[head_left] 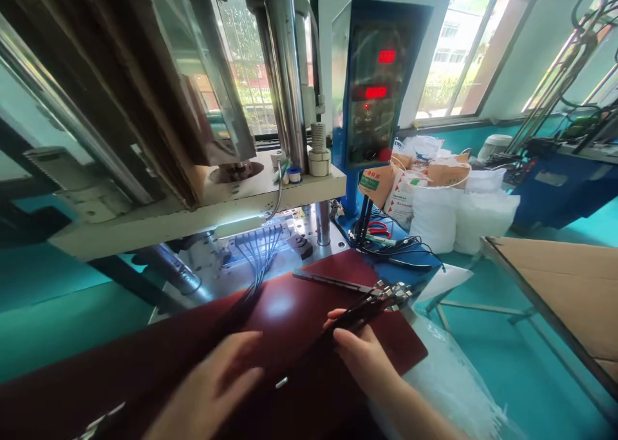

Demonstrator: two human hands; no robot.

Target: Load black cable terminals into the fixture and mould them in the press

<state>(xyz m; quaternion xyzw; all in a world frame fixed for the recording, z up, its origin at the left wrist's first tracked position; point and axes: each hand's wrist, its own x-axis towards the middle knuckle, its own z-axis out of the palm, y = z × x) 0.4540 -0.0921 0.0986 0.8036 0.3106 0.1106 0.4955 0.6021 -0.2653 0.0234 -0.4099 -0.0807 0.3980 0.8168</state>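
Observation:
My right hand (363,356) is closed around a bundle of black cables (360,311) whose metal connector ends (393,293) stick out past my fingers to the right. My left hand (217,382) lies open and flat on the dark red worktop (290,317), fingers stretched toward the right, holding nothing. Several more black cables (261,259) run from the lit mould area (261,240) under the press down across the worktop toward my left hand.
A vertical press with steel columns (284,66) and a cream platen (203,208) looms ahead. A blue control box (371,79) shows red digits. White sacks (454,214) sit on the green floor, a cardboard-topped table (560,285) stands right, and a clear plastic bag (449,375) hangs beside the worktop.

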